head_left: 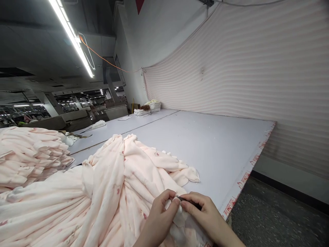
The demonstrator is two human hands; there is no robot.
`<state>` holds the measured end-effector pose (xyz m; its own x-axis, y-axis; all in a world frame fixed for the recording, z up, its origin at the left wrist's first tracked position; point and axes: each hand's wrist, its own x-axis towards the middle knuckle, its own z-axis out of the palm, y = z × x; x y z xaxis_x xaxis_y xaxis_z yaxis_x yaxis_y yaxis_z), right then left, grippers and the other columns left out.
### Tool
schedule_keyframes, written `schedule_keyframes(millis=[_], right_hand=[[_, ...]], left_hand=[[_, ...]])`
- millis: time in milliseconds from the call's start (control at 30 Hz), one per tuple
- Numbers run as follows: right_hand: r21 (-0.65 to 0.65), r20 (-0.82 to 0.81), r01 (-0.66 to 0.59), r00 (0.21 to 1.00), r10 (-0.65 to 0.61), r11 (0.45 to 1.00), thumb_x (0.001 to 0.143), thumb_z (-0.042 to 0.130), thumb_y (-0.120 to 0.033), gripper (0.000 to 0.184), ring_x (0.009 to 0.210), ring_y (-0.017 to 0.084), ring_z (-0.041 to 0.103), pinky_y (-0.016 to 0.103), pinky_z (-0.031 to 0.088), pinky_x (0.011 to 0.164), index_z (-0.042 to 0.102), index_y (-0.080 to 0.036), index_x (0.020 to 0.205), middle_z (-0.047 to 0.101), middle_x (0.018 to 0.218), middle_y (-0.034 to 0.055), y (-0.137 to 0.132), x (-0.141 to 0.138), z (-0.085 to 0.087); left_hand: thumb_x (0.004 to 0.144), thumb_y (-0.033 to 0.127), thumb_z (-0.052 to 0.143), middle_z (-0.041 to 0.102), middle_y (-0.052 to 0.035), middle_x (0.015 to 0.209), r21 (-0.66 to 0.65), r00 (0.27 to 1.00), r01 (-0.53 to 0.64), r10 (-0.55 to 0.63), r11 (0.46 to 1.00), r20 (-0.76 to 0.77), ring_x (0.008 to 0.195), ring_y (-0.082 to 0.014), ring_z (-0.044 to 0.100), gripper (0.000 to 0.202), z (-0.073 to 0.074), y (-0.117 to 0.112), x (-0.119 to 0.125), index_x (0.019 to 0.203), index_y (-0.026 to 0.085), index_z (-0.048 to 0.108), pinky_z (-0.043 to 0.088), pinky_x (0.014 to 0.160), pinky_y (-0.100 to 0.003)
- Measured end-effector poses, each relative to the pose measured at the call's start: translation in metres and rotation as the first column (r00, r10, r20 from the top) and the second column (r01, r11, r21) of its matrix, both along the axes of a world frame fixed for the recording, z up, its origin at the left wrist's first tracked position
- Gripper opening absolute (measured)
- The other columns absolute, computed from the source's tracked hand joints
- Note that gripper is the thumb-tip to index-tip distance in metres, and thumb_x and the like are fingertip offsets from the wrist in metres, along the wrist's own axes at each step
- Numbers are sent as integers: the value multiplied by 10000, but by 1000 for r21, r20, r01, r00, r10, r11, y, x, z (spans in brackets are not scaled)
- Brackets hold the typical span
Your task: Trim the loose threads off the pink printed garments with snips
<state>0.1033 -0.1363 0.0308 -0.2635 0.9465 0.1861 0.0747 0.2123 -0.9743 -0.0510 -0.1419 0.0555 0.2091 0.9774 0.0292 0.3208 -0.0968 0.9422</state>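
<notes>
My left hand [162, 213] is closed in a pinch at the edge of a pale pink plush fabric [108, 192] with small reddish prints. Close against it, my right hand [203, 213] grips a thin dark tool [193, 202] whose tip points at my left fingertips. The tool is mostly covered by my fingers, so its exact kind does not show. Gathered folds of the fabric spread over the near left of the table, and some of it hangs below my hands.
A second heap of pink fabric [31, 154] lies at the left. The pale table [205, 144] has a taped right edge. Folded stacks [154, 105] stand at its far end, with white cloth [99, 124] nearer. A striped sheet [244, 61] hangs behind.
</notes>
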Motion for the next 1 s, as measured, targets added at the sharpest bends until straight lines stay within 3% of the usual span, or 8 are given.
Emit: schedule_keyframes(millis=[133,233,300,467,667,800,900,1000], right_hand=[[-52,-53,43,998,-46,998,827,529,-446,329,726,185,598,257,464,650,698,-164,808,655,717,24,15,4,-15],[10,103,356,929,-356,934,770,561,-475,334,756,186,596,277,457,695,653,-191,918,653,800,20,51,20,-36],[9,180,470,868,-464,883,687,639,-423,368,763,214,591,323,444,711,636,-200,978,645,794,29,80,34,-53],[12,204,482,857,-474,876,643,636,-345,145,745,237,586,357,433,731,633,-199,649,616,670,27,116,49,-77],[58,24,304,952,-306,951,779,533,-429,270,844,209,596,291,474,753,611,-179,844,636,845,41,49,17,-52],[-26,-153,-8,988,4,1000,828,532,-384,251,922,219,601,340,446,873,645,-181,922,667,921,63,4,4,-33],[-88,-124,61,990,-72,994,836,519,-422,309,836,214,620,330,472,786,607,-188,1017,679,838,50,-5,7,-40],[-82,55,210,977,-206,974,810,552,-435,405,674,177,588,283,462,671,507,-228,1154,606,676,-30,-2,14,-53]], left_hand=[[847,363,470,536,6,695,83,994,-38,46,996,-104,671,-144,497,226,-6,-2,-1,729,179,531,399,599,-224],[787,375,559,470,13,627,339,944,-162,246,927,-220,627,-152,460,253,-13,-4,-5,638,194,465,393,597,-252],[766,366,583,491,1,652,439,958,-146,238,887,-161,675,-166,489,287,-13,-3,-8,602,200,416,425,675,-286],[758,386,587,525,27,672,158,974,-217,201,963,109,596,-132,504,229,0,6,-18,712,203,457,451,621,-257],[789,371,547,632,-24,951,35,989,-46,50,998,-142,777,-176,569,426,-5,19,-11,1192,235,522,429,663,-261],[761,313,568,630,-14,855,16,977,34,-30,999,-212,821,-190,566,199,-10,23,-5,904,188,630,419,731,-270],[784,249,503,576,5,724,82,963,6,16,997,-270,738,-180,546,95,-11,18,-5,736,187,555,405,659,-261],[799,201,462,569,-20,830,261,961,-31,101,965,-259,819,-191,541,68,-12,8,-6,732,200,467,407,721,-283]])
